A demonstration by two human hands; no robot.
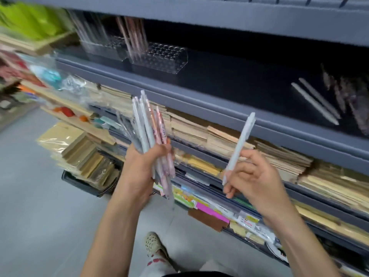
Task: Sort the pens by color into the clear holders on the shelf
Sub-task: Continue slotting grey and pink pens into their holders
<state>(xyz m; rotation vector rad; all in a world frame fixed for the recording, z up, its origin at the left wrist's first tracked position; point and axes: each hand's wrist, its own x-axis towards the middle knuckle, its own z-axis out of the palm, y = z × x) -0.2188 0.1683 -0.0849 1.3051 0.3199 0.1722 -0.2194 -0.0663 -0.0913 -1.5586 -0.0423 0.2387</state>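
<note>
Though labels [248, 222] blur, left hand [139, 168] grips pens [146, 126]

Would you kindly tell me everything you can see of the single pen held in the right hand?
The pen is slim, pale grey-white and plastic-looking, with what seems a clip near its upper end. It tilts, upper end up and rightward, before the grey shelf edge. The right hand pinches its lower part; nothing else touches it. Blur hides finer detail.
</note>
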